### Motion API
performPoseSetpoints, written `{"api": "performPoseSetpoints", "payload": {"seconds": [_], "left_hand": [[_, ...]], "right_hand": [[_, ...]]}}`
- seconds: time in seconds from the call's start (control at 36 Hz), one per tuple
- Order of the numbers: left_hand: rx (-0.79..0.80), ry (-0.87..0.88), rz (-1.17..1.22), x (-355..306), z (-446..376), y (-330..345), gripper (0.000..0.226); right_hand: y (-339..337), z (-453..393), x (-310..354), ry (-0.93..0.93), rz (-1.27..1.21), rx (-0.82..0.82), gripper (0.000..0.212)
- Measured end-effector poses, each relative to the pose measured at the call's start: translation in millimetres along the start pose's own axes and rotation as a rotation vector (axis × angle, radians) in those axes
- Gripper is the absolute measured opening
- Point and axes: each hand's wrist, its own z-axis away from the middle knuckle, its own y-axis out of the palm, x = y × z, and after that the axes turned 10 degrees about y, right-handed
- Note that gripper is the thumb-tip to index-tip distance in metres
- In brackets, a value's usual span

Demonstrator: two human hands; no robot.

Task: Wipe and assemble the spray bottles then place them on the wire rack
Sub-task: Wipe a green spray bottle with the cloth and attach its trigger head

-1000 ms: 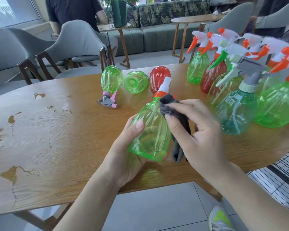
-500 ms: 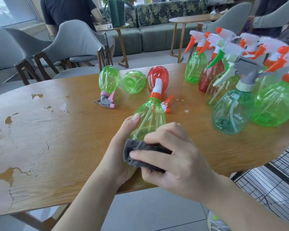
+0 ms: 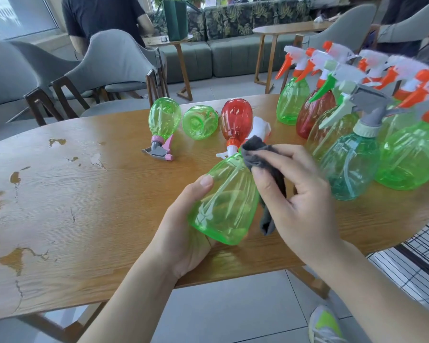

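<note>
Gray cloth (image 3: 263, 157) now back up at bottle (image 3: 223, 201) neck, seemingly pinched in right grip (image 3: 300, 194); left grip (image 3: 183, 231) cradling base.

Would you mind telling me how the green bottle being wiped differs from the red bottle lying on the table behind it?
The green bottle is held off the table by the left hand, while the red bottle lies on the table untouched. The right hand presses a grey cloth against the green bottle; nothing touches the red bottle. They differ in colour. Both are see-through plastic with a spray head fitted.
</note>
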Motion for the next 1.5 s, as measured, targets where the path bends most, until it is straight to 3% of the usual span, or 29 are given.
{"api": "performPoseSetpoints", "payload": {"seconds": [0.11, 0.36, 0.5, 0.61, 0.72, 0.83, 1.08, 1.31, 1.39, 1.5], "left_hand": [[-0.054, 0.019, -0.014, 0.3, 2.1, -0.3, 0.092], [-0.096, 0.004, -0.079, 1.5, 1.7, -0.8, 0.062], [-0.07, -0.03, 0.015, 1.2, 0.9, 0.8, 0.046], [-0.066, -0.097, 0.103, -1.2, 4.3, 3.4, 0.045], [-0.058, -0.091, 0.101, -1.8, 3.7, 4.4, 0.047], [-0.049, -0.012, 0.026, 0.4, 0.0, 2.8, 0.045], [-0.047, 0.016, -0.071, 1.9, 1.4, 2.9, 0.056], [-0.063, 0.038, -0.065, 1.8, 1.4, -0.2, 0.085], [-0.042, 0.035, -0.091, 3.5, -0.9, -1.4, 0.079], [-0.04, 0.029, -0.107, 5.7, -2.6, -1.7, 0.051]], "right_hand": [[3.6, 6.1, 2.3, -0.114, 0.011, 0.025, 0.019], [5.1, 6.0, -0.4, -0.069, 0.032, -0.001, 0.021], [13.3, 21.3, 7.2, -0.284, 0.105, 0.066, 0.017], [20.7, 32.9, 7.8, -0.476, 0.199, 0.141, 0.019], [18.2, 29.7, 3.7, -0.553, 0.262, 0.148, 0.019], [12.8, 18.4, 1.1, -0.463, 0.24, 0.096, 0.02], [1.9, -2.5, -2.2, 0.026, 0.038, 0.0, 0.028], [5.7, 8.0, -2.8, -0.175, 0.045, 0.066, 0.025], [3.6, 5.2, -6.5, -0.128, 0.058, 0.024, 0.026], [5.3, 7.2, -6.1, -0.076, 0.056, 0.011, 0.025]]}}
